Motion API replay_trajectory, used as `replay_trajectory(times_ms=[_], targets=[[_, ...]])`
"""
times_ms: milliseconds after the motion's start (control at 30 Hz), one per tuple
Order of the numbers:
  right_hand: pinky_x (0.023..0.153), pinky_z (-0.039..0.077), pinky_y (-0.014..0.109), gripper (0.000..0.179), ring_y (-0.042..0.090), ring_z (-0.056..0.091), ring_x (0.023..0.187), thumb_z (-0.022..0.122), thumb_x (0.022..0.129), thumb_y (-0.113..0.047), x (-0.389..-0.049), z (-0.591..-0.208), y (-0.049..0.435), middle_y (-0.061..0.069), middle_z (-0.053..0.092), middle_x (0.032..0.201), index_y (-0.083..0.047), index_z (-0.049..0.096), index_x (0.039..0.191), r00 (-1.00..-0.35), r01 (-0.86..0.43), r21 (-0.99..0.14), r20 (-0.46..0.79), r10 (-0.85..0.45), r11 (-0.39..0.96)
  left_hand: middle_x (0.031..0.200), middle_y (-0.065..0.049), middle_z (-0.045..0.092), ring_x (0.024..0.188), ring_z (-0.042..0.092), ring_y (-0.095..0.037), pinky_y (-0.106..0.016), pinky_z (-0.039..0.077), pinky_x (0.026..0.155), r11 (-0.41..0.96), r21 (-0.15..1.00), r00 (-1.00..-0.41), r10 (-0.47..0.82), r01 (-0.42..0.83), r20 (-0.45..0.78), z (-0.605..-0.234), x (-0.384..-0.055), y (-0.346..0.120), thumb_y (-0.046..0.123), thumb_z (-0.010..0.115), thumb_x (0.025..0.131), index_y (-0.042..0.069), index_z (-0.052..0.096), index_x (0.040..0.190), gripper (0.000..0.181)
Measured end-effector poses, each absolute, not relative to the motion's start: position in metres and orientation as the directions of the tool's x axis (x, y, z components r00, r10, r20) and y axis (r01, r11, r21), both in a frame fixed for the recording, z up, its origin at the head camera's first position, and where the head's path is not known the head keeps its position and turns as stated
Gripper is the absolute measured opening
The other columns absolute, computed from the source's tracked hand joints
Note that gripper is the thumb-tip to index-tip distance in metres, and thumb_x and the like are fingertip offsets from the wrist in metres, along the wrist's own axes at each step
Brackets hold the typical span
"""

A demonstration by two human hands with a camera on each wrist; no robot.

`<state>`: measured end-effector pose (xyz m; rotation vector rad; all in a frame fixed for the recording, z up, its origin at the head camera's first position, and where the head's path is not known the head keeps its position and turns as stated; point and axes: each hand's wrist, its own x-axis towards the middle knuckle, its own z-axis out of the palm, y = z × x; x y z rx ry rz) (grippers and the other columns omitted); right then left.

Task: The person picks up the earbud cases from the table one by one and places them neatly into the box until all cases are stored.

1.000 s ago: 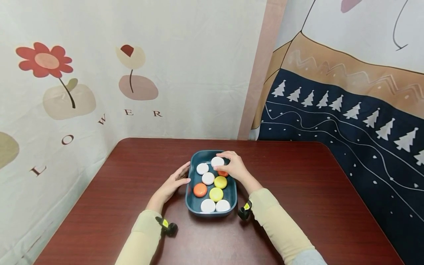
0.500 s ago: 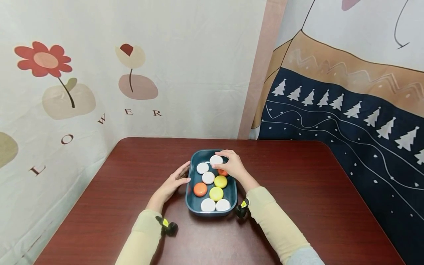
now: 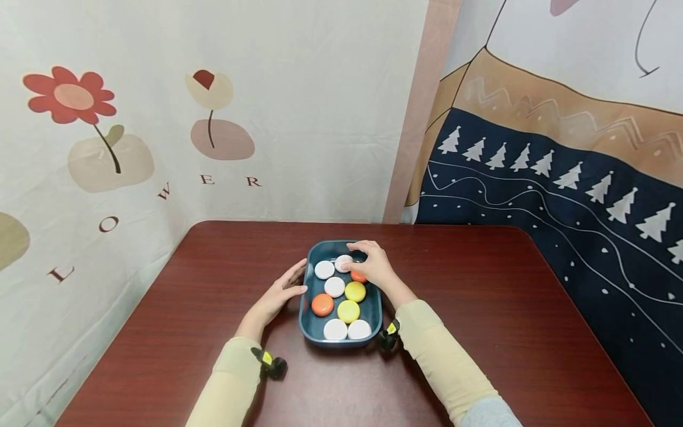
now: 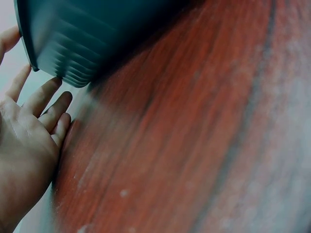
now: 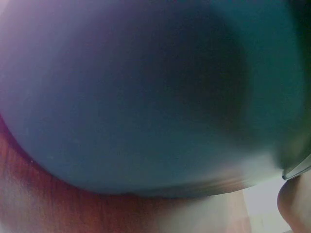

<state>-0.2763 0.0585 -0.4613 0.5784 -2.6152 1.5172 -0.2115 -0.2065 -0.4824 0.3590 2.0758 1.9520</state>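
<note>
A dark teal tray [image 3: 302, 323] with rounded corners stands on the table, holding several smooth round discs. My left hand [image 3: 273, 301] lies along its left side, fingers fairly straight and thumb at the rim. In the left wrist view, the fingertips [image 4: 52, 83] meet the tray's ribbed outer wall [image 4: 73, 43]. At the far right of the tray, my right hand [image 3: 376, 264] reaches over the rim with thumb and index finger apart. Its thumb overlaps a white disc [image 3: 341, 260] lying in the tray. An orange disc [image 3: 358, 276] is partly hidden under that hand.
Other discs in the tray are a yellow disc [image 3: 348, 311], an orange disc [image 3: 322, 305] and a white disc [image 3: 335, 330] near the front. The reddish-brown table [image 3: 459, 284] extends around the tray. Printed cloth [image 3: 320, 118] hangs behind.
The right hand has let go of the white disc it was pinching. That disc has moved slightly left and now lies lower in the tray. The left hand has not moved.
</note>
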Motion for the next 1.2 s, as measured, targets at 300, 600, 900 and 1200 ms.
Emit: replay_trajectory(times_ms=[300, 600, 900, 1200], targets=[[0.100, 0.039, 0.041, 0.053, 0.023, 0.046, 0.120, 0.085, 0.073, -0.021, -0.276, -0.463, 0.059, 0.007, 0.060, 0.123, -0.008, 0.067, 0.121, -0.921, -0.370, -0.817, 0.260, -0.290, 0.442, 0.154, -0.016, 0.025, 0.141, 0.018, -0.031, -0.051, 0.012, 0.112, 0.061, 0.998, -0.936, 0.351, 0.036, 0.012, -0.496, -0.217, -0.210, 0.003, 0.057, 0.093, 0.013, 0.026, 0.152, 0.067], [0.099, 0.039, 0.043, 0.054, 0.024, 0.046, 0.121, 0.085, 0.073, -0.019, -0.273, -0.464, 0.062, 0.009, 0.059, 0.124, -0.006, 0.066, 0.122, -0.916, -0.384, -0.818, 0.279, -0.288, 0.429, 0.154, -0.021, 0.021, 0.141, 0.015, -0.036, -0.054, 0.010, 0.111, 0.064, 0.998, -0.933, 0.360, 0.006, -0.017, -0.482, -0.212, -0.206, -0.001, 0.053, 0.094, 0.007, 0.022, 0.153, 0.067], [0.098, 0.041, 0.044, 0.055, 0.023, 0.045, 0.119, 0.084, 0.075, -0.021, -0.268, -0.452, 0.068, 0.008, 0.059, 0.124, -0.005, 0.065, 0.123, -0.911, -0.398, -0.819, 0.300, -0.284, 0.414, 0.154, -0.015, 0.027, 0.141, 0.020, -0.028, -0.048, 0.012, 0.113, 0.028, 0.998, -0.940, 0.338, 0.057, 0.044, -0.492, -0.218, -0.208, 0.004, 0.057, 0.094, 0.010, 0.028, 0.152, 0.065], [0.091, 0.046, 0.043, 0.056, 0.022, 0.048, 0.114, 0.082, 0.077, -0.029, -0.262, -0.443, 0.086, 0.007, 0.060, 0.121, -0.004, 0.065, 0.124, -0.889, -0.453, -0.781, 0.365, -0.275, 0.430, 0.152, -0.015, 0.029, 0.141, 0.022, -0.028, -0.047, 0.015, 0.112, 0.060, 0.998, -0.957, 0.291, 0.025, 0.006, -0.487, -0.218, -0.211, 0.008, 0.058, 0.094, 0.011, 0.029, 0.151, 0.064]])
